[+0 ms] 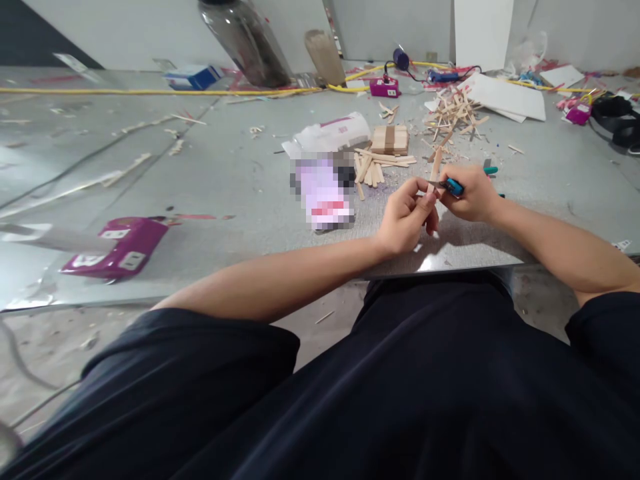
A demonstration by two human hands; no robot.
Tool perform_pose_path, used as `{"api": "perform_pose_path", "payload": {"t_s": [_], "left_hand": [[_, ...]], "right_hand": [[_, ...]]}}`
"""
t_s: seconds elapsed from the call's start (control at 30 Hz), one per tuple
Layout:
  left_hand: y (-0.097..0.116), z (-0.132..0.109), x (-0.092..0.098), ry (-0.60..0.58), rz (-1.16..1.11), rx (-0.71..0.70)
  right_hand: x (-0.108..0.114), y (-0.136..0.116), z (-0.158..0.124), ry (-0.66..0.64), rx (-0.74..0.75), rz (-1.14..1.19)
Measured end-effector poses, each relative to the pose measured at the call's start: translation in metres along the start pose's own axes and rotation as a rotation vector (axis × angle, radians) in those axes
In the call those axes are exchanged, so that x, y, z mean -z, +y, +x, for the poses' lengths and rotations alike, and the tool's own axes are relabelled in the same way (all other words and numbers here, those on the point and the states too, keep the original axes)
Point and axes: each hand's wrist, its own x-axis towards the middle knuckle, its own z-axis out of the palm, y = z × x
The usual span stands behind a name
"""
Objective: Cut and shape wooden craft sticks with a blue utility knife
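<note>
Near the table's front edge, my left hand (407, 213) pinches the lower end of a flat wooden craft stick (437, 162), which points up and away from me. My right hand (469, 191) is wrapped around blue-handled pliers (454, 187). Their dark tip reaches left to the stick, right by my left fingertips. A teal end shows behind my right hand; most of the handles are hidden in my grip. Loose craft sticks (371, 172) lie left of my hands, beside a banded bundle of sticks (390, 140). Farther back is a heap of cut stick pieces (455, 113).
A blurred-out phone-like item (325, 197) and a white plastic packet (333, 133) lie to the left. A purple socket block (133, 248) sits far left, another (384, 87) at the back. A yellow cable (150, 91), a dark bottle (247, 43) and headphones (617, 123) line the rear.
</note>
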Motion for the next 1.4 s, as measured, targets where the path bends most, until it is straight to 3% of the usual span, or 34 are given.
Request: {"api": "perform_pose_path", "payload": {"t_s": [0.13,0.3,0.7,0.97,1.13,1.3,1.4], "left_hand": [[-0.002,0.0,0.002,-0.008,-0.013,0.027],[-0.007,0.001,0.006,-0.087,-0.001,0.051],[-0.007,-0.002,0.006,-0.118,0.013,0.068],[-0.005,0.0,0.006,-0.099,0.019,0.098],[-0.005,0.002,0.006,-0.093,0.036,0.09],[-0.01,0.004,0.007,0.011,0.091,0.066],[-0.014,0.006,0.009,0.08,0.106,-0.062]], "right_hand": [[-0.001,0.004,0.003,0.159,0.003,0.189],[0.0,-0.004,0.01,0.163,-0.013,0.617],[0.003,-0.007,0.014,0.021,-0.289,0.827],[0.003,-0.009,0.014,-0.031,-0.298,0.836],[0.005,-0.001,0.013,0.069,-0.162,0.557],[0.013,0.017,0.008,0.214,0.395,-0.076],[0.017,0.028,0.006,0.217,0.603,-0.213]]}}
